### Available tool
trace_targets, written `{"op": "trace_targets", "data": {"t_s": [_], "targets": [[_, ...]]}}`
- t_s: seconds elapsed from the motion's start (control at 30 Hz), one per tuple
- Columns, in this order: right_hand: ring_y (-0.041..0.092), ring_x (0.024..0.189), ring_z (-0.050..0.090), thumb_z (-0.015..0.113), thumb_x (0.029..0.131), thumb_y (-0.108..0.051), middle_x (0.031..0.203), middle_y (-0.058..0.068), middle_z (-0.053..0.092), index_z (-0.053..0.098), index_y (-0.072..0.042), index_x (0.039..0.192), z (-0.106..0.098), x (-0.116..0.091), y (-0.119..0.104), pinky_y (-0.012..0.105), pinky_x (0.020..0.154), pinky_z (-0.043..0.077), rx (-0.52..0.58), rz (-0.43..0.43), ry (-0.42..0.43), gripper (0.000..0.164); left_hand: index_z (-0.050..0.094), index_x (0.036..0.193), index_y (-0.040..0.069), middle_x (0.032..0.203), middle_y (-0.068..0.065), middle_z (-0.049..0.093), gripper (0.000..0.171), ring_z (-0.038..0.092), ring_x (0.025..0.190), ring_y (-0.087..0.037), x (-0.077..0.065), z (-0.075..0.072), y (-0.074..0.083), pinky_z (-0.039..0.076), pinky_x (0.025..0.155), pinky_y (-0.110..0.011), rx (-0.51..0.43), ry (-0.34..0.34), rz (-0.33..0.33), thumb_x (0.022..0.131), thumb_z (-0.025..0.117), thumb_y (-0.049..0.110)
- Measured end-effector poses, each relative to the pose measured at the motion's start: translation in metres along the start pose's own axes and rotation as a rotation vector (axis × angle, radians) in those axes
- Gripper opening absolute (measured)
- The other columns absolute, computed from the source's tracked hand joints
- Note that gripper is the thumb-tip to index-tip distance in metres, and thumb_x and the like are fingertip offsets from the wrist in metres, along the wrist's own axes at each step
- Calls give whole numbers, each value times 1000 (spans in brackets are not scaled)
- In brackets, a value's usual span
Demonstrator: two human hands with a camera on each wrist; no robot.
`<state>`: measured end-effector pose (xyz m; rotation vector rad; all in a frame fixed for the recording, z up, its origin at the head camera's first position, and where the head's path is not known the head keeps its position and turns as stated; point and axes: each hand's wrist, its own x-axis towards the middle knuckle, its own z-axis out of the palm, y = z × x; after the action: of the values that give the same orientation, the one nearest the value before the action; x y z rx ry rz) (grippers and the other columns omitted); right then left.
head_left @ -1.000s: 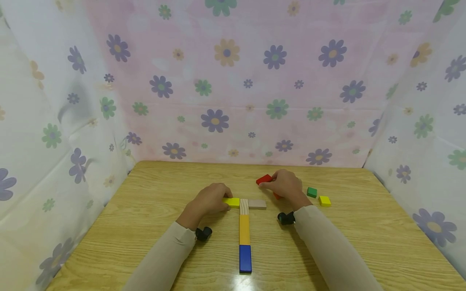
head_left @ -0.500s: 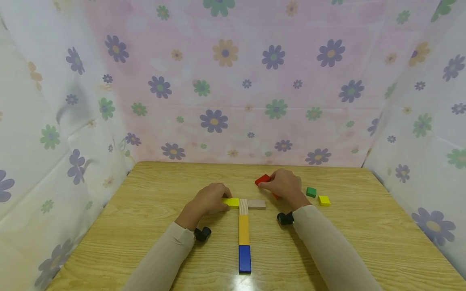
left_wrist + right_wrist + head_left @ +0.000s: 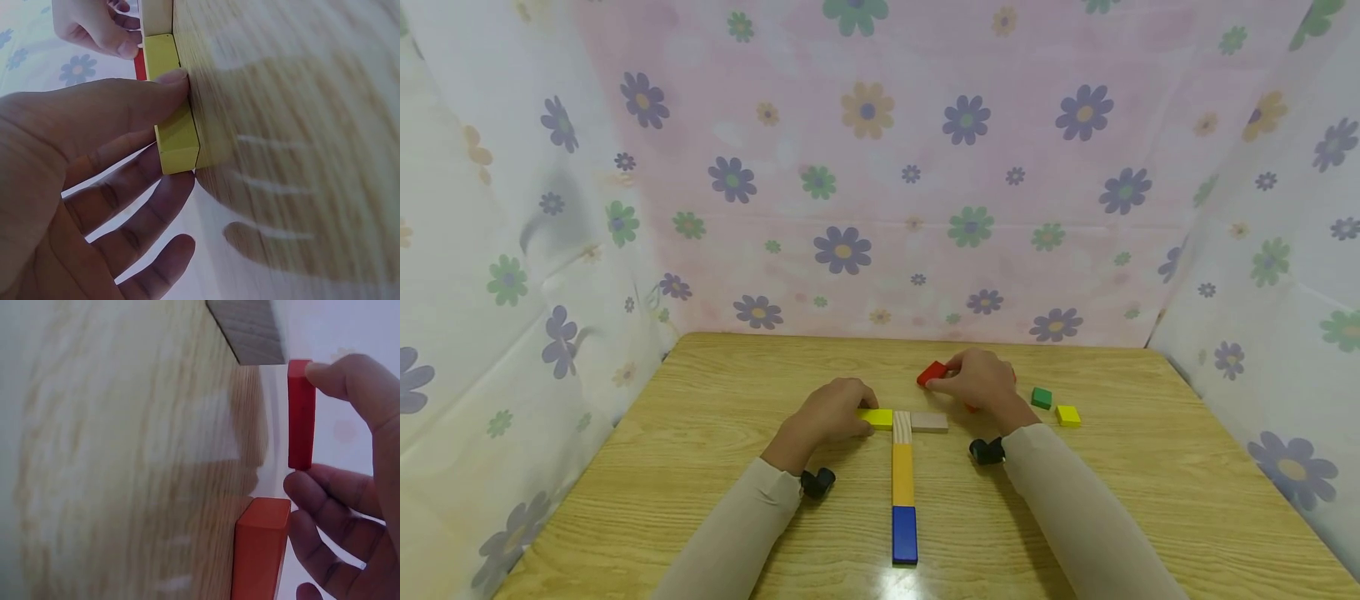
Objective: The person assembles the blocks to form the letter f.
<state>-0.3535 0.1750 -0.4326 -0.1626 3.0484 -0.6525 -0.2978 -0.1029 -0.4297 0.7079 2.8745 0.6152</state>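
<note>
Right grip across red block

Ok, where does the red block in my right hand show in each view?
Head: red block, just right of centre, below the middle.
Left wrist: apparently a red sliver of it, upper left, behind the yellow block.
Right wrist: red block, upper right.
Shared landmark: the right hand, seen in all three.

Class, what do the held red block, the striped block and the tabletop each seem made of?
Held red block: perhaps smoothly painted wood; the even colour hides any grain. Striped block: probably bare wood, since pale streaks show. Tabletop: wood or laminate, glossy; grain shows and light reflects.
</note>
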Motion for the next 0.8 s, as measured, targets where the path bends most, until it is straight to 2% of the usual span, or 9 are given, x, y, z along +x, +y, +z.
{"op": "trace_targets", "data": {"t_s": [0.23,0.47,0.8], "targets": [[16,85,65,81,78,-64,105,-2,75,77,-17,122,3,2,-3,33,70,53,43,-77,-42,64,78,109,15,110,2,72,25,65,97,-15,-1,-2,2,55,88,-38,-1,-2,-6,86,86,22],[16,91,65,82,80,-60,103,-6,75,77,-18,124,8,4,-4,38,80,54,27,-130,-51,61,78,108,15,108,3,72,25,64,95,-14,0,-2,2,55,87,-37,8,1,1,86,87,23],[14,92,65,84,80,-55,101,-10,74,76,-20,127,10,3,-12,43,86,51,26,-165,-87,59,78,108,15,108,2,72,26,64,96,-14,-1,-2,3,55,88,-38,10,8,4,85,87,22]]}}
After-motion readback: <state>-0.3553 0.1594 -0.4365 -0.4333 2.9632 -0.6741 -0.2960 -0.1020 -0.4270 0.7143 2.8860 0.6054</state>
